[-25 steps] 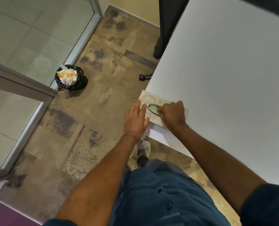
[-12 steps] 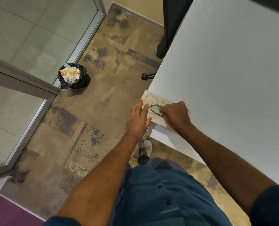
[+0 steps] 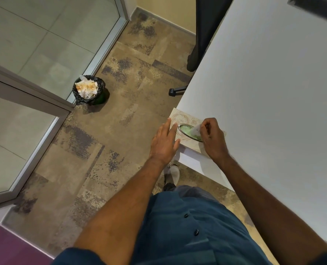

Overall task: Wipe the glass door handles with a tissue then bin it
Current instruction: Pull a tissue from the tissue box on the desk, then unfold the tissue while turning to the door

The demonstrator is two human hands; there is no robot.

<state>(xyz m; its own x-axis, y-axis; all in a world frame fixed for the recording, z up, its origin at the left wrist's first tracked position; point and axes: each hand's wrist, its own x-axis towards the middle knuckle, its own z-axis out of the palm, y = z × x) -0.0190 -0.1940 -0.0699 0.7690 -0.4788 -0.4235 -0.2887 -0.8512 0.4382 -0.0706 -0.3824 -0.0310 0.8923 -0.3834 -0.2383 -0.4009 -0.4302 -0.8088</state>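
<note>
Up comes the right hand [image 3: 213,138] since a second ago — then its knuckles lay low over the slot, now it has lifted and a pale tissue [image 3: 196,129] shows at its fingertips.

Largest first: the glass door [image 3: 23,44] fills the left, well apart from both hands, and no handle shows in this view. The white desk [image 3: 273,92] fills the right. The bin [image 3: 87,90], lined in black and already heaped with crumpled paper, sits on the floor at the foot of the door frame. At the desk's near corner lies the tissue box [image 3: 185,117], its oval slot running long from upper left to lower right.

Left hand [image 3: 164,144] lies flat, fingers spread, bracing the box's left edge. Right grip is pinched on the tissue, right above the slot's far end — the sheet looks only partly drawn out.

So the pull goes up and away from the slot, right hand doing it. After that, door and bin both lie off to the left.
</note>
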